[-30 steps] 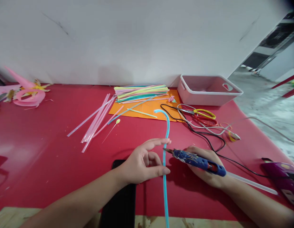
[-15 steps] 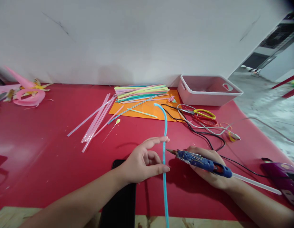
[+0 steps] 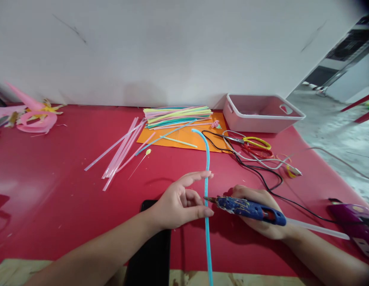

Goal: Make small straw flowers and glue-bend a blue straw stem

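Note:
My left hand (image 3: 181,200) holds a long light-blue pipe cleaner (image 3: 208,246) upright in the view, the forefinger on it higher up and the thumb lower down. Its far end curls over an orange sheet. In my right hand (image 3: 259,210) is a blue hot glue gun (image 3: 247,208), stained with dried glue, with a white glue stick (image 3: 318,229) sticking out of its back. The gun's nozzle lies against the pipe cleaner, between my left thumb and forefinger.
A bundle of coloured pipe cleaners (image 3: 178,117) rests on the orange sheet (image 3: 184,139), with pink straws (image 3: 125,151) to its left. Scissors (image 3: 257,145) and tangled cables lie right, before a pink bin (image 3: 262,119). A black phone (image 3: 151,254) is under my left forearm; a purple power strip (image 3: 351,222) sits far right.
My right hand has brought the glue gun slightly left and down, so its nozzle now meets the pipe cleaner. My left hand has stayed almost still.

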Demonstrator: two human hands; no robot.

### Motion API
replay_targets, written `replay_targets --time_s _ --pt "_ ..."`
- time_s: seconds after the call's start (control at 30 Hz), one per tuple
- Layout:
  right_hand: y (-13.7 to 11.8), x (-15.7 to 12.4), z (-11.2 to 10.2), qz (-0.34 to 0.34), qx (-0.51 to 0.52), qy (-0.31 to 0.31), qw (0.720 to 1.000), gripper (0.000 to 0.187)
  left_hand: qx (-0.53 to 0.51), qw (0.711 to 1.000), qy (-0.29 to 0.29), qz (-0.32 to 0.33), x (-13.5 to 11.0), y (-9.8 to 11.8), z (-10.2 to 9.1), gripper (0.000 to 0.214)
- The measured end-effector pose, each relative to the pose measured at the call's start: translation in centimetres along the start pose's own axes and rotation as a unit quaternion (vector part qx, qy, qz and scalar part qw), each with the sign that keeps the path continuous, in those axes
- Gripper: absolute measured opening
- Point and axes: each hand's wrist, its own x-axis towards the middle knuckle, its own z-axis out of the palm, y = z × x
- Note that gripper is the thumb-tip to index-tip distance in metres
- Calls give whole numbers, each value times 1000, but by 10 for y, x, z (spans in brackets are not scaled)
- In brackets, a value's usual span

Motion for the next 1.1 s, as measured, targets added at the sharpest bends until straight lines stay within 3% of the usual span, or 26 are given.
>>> replay_targets --time_s 0.53,0.77,1.1 --pt "-11 1 3 44 -59 58 996 12 8 1000 -15 4 -1 1 1 87" --pt "-12 6 -2 7 -87 48 995 11 -5 1000 -19 7 -2 2 2 86" --pt "-10 6 -2 18 -94 64 993 12 3 1000 -22 5 -2 3 1 88"
